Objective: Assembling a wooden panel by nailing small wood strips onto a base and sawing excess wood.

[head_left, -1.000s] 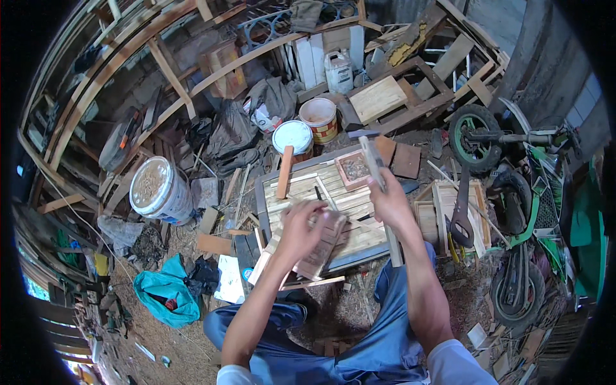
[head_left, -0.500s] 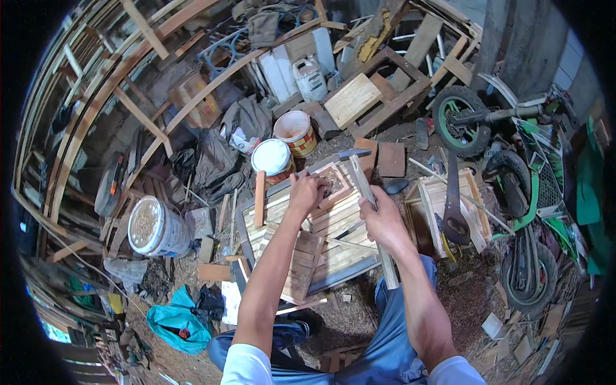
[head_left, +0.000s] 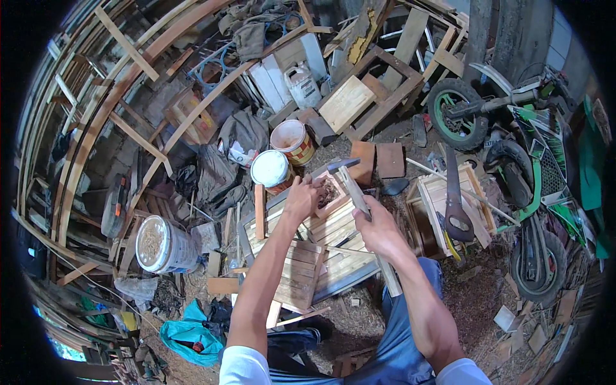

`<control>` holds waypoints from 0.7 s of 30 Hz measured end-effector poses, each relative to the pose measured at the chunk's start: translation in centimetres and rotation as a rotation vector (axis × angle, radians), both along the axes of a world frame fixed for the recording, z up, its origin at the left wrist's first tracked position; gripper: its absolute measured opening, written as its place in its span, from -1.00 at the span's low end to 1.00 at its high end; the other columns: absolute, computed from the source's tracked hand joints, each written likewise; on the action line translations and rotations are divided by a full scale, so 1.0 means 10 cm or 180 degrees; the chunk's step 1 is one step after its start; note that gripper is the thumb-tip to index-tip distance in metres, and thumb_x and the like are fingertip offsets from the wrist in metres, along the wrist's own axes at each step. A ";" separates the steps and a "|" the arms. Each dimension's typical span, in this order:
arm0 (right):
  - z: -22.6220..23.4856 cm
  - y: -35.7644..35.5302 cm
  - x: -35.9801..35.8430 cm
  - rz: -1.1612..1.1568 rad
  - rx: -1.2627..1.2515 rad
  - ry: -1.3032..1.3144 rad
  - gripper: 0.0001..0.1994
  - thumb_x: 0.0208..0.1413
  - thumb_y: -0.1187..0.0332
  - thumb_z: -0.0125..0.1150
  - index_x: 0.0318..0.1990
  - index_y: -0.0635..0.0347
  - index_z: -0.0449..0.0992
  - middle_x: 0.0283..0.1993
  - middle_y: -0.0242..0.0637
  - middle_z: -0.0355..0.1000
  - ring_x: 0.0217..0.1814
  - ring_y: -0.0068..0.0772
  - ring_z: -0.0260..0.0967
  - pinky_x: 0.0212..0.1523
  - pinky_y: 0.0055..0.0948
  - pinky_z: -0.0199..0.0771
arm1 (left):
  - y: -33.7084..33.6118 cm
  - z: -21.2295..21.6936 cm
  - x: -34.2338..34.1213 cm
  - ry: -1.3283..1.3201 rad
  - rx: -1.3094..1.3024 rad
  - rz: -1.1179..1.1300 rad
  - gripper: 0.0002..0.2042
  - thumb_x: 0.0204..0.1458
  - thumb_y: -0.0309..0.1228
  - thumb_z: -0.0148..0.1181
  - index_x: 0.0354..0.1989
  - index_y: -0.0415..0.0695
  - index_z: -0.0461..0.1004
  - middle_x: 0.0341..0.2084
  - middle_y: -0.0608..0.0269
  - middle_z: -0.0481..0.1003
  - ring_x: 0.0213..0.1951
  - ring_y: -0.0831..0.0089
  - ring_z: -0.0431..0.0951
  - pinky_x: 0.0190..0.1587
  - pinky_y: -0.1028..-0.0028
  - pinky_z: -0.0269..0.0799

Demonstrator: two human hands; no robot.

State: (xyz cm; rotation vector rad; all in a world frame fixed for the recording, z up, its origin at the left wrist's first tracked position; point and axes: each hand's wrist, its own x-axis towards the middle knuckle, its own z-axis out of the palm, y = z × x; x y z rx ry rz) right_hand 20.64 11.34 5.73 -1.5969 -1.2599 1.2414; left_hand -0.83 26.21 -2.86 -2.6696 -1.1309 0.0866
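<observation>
My right hand (head_left: 380, 226) is closed round the wooden handle of a hammer (head_left: 353, 192), which slants up and away from my right knee. Its dark metal head lies toward the far edge of the slatted wooden work surface (head_left: 346, 269). My left hand (head_left: 304, 197) is at the near left side of a small open wooden box (head_left: 333, 206). The fingers are curled together; what they hold, if anything, is too small to make out. Small dark bits lie in the box. A slatted wooden panel (head_left: 296, 269) rests beneath my left forearm.
Two buckets, one white-lidded (head_left: 270, 168) and one open (head_left: 292, 138), stand beyond the work surface. A handsaw (head_left: 457, 205) lies on a wooden crate (head_left: 423, 215) at the right, near a green motorbike (head_left: 532, 173). Left are a filled white bucket (head_left: 168, 247) and a teal bag (head_left: 189, 337).
My left hand has drawn from over the box's inside toward its left edge. The hammer stays in my right hand, slightly lower in view. The whole view has shifted a little.
</observation>
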 end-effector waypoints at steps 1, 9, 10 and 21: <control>0.00 0.00 0.00 -0.0004 -0.0033 0.0016 -0.55 0.25 0.26 -0.02 0.19 0.41 0.27 0.05 0.31 0.38 0.18 0.25 0.32 0.21 -0.11 0.29 | -0.01 -0.01 0.02 0.0047 0.0018 -0.0026 -0.84 -0.11 -0.32 0.22 -0.32 0.10 0.63 0.07 0.49 0.48 -0.02 0.36 0.44 -0.03 0.20 0.27; -0.23 0.07 0.00 -0.0070 0.0164 -0.0142 -0.57 0.26 0.22 0.01 0.19 0.25 0.29 -0.41 -0.21 0.39 -0.57 -0.44 0.27 -0.53 -0.34 0.33 | 0.05 0.03 0.07 -0.1378 -0.0523 0.0498 -0.84 0.08 -0.36 0.14 -0.22 -0.09 0.58 -0.26 0.10 0.55 -0.05 0.14 0.49 -0.03 0.22 0.36; -0.21 0.06 -0.01 -0.0019 0.0077 -0.0186 -0.57 0.26 0.21 0.01 0.19 0.26 0.29 -0.34 -0.13 0.44 -0.49 -0.33 0.38 -0.43 -0.30 0.41 | 0.05 0.03 0.05 -0.1752 -0.0728 0.0805 -0.83 0.10 -0.36 0.14 -0.22 -0.15 0.57 -0.27 0.03 0.54 -0.09 0.05 0.50 -0.05 0.18 0.37; -0.05 0.01 0.01 -0.0009 0.0079 -0.0315 -0.52 0.23 0.21 0.01 0.20 0.36 0.27 0.03 0.23 0.43 0.13 0.16 0.38 0.14 -0.16 0.32 | -0.02 -0.03 0.11 -0.2920 -0.1508 0.0940 -0.83 0.14 -0.46 0.17 -0.18 -0.30 0.48 -0.42 0.15 0.61 -0.35 0.47 0.58 -0.24 0.42 0.44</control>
